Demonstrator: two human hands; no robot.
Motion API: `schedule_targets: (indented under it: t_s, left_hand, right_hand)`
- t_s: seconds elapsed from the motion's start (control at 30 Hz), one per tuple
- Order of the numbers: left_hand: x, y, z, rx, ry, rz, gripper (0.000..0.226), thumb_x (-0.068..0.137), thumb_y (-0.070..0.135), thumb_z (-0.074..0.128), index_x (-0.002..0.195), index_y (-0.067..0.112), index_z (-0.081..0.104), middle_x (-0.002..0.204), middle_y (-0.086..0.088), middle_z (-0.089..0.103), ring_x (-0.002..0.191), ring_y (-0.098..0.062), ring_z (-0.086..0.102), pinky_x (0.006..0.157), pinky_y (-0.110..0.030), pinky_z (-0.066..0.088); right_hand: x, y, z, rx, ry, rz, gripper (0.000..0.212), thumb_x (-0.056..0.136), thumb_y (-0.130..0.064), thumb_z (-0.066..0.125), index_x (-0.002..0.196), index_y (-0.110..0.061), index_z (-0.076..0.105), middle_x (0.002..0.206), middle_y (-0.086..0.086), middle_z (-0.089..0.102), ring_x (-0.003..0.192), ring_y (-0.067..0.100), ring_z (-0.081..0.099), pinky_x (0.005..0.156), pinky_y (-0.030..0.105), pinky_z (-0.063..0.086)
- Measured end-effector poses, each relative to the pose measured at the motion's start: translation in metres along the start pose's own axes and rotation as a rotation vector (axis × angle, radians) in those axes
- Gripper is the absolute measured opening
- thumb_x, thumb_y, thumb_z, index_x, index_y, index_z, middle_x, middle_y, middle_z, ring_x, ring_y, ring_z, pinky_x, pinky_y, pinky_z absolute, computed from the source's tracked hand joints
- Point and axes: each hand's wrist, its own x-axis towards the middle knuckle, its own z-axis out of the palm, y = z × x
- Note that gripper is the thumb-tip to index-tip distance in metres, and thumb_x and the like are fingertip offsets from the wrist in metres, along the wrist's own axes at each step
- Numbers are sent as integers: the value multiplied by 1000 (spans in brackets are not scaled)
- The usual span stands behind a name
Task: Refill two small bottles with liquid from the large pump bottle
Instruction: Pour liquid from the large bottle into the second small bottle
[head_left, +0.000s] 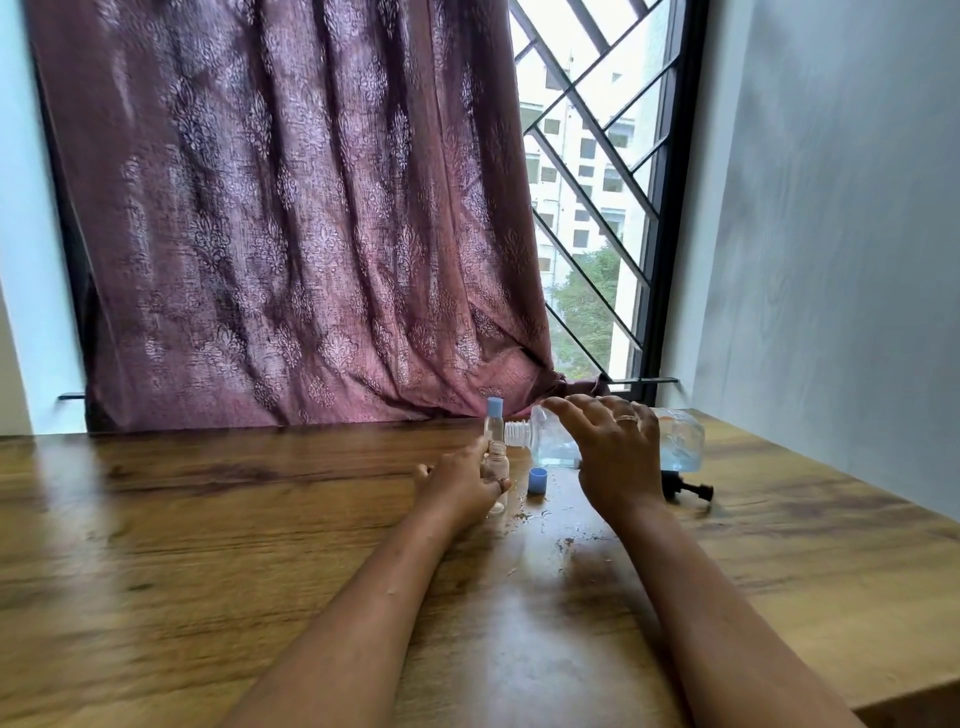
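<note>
Pouring underway at lower centre of the frame; your right hand (615, 452) wraps over the large pump bottle (680, 441), fingers spread wide across its top, tipping it almost flat so the threaded neck (518, 434) points left toward the small open bottle (496, 467); your left hand (462, 480) grips that bottle narrowly, thumb and fingers closed round its body, likely to steady it upright under the mouth; neck sits just above and beside the opening, not clearly touching; whether liquid runs now, cannot tell. Second small bottle (494, 422) stands capped just behind, apart from the pour. Loose blue cap (538, 480) rests on the table (208, 519) just right of the held bottle, near for recapping; black pump head (688, 491) lies behind your right wrist, removed to free the neck; wet spots (563, 543) on the wood suggest spill risk.
</note>
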Motion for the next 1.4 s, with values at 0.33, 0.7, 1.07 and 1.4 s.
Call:
schedule_targets:
  t_s: [0.33, 0.7, 1.07, 1.4]
  left_hand:
    - [0, 1, 0, 36, 0, 0, 54, 86, 43, 57, 136, 34, 39, 110, 13, 67, 118, -15, 53, 103, -44, 29]
    - [2, -1, 1, 38, 3, -3, 55, 84, 44, 58, 135, 33, 40, 113, 13, 68, 121, -14, 52, 101, -45, 27]
    - [0, 1, -1, 28, -6, -4, 55, 85, 43, 57, 135, 33, 40, 115, 11, 67, 119, -16, 53, 103, -46, 28]
    - [-1, 1, -2, 11, -12, -5, 56, 85, 42, 58, 137, 34, 38, 111, 12, 68, 116, -15, 54, 106, -48, 27]
  right_hand:
    - [1, -1, 0, 1, 5, 3, 81, 57, 11, 63, 121, -37, 53, 119, -4, 65, 108, 29, 59, 94, 50, 38]
    - [2, -2, -1, -20, 29, -3, 81, 56, 10, 62, 120, -38, 54, 119, -5, 65, 109, 28, 59, 93, 42, 24]
    - [3, -3, -4, -38, 18, -1, 80, 57, 10, 59, 120, -39, 54, 120, -6, 64, 108, 29, 59, 94, 42, 25]
    - [4, -3, -4, -46, 24, -6, 81, 56, 12, 61, 120, -38, 55, 118, -4, 65, 107, 29, 59, 93, 43, 25]
